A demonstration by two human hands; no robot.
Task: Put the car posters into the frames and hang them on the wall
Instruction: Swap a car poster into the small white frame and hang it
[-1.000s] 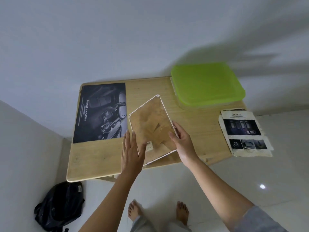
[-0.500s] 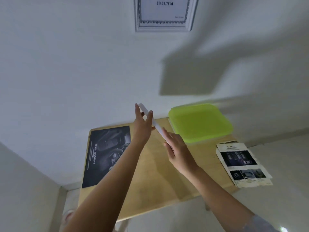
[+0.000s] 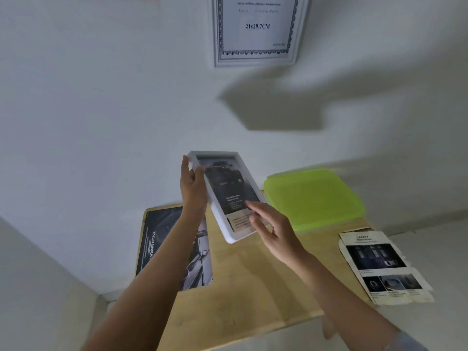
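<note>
We have the white frame (image 3: pixel 222 196), with a dark car poster showing behind its front, lifted clear of the worktop (image 3: pixel 243 282) and tilted, top end toward the wall (image 3: pixel 101 110). Our left hand (image 3: pixel 193 184) grips the frame's upper left edge, thumb on the front and fingers wrapped behind; our right hand (image 3: pixel 274 230) is at the lower right corner with fingers spread and loose, touching or just off the frame, blur keeps us from saying which. Above, a second frame (image 3: pixel 255 30) hangs on the wall holding only its size insert. On the worktop, a dark poster (image 3: pixel 162 247) lies along the left edge under our left forearm, a green tray (image 3: pixel 314 196) sits at the far right corner, and a crumpled safety poster (image 3: pixel 382 267) hangs over the right edge. To hang this one well, we judge we should close the right hand firmly on the lower edge, bring the frame upright and flat to the wall, and feel for the hook with the back hanger, which we cannot see from here. The risk is a one-handed slip while it is tilted.
</note>
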